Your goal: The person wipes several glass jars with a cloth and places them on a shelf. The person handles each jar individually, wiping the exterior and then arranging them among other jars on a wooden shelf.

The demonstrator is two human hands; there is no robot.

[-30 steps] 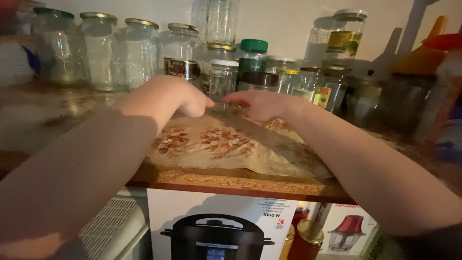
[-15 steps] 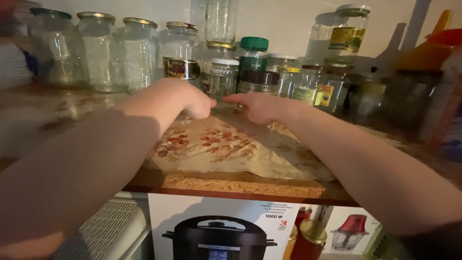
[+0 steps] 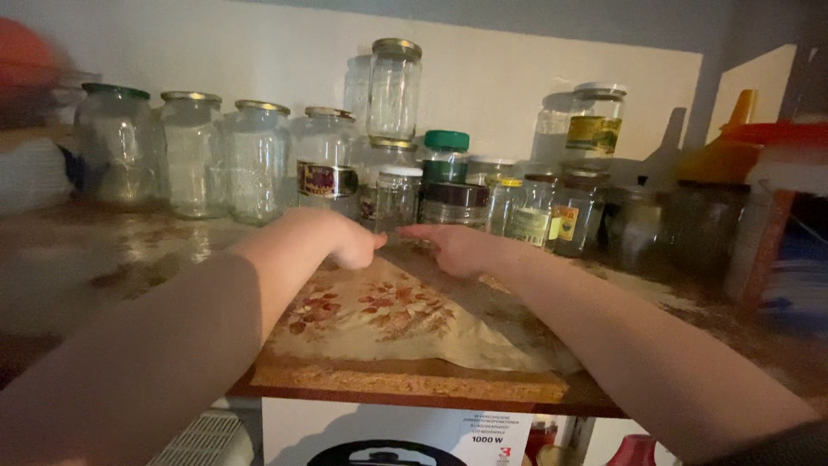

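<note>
Many glass jars (image 3: 259, 160) are standing in a row along the back of the shelf (image 3: 414, 384), with smaller jars (image 3: 526, 207) crowding right of centre and an orange funnel (image 3: 733, 147) sitting at far right. Jars are blocking the way just behind both hands. Open room is lying toward the shelf's front edge, where the patterned cloth (image 3: 379, 315) is spreading, one corner hanging near the lip. Left hand (image 3: 345, 240) is curling into a loose fist, resting on the cloth's far edge; whether it is pinching fabric, cannot tell. Right hand (image 3: 457, 248) is lying flat, fingers extended, pressing the cloth just beside the left.
</note>
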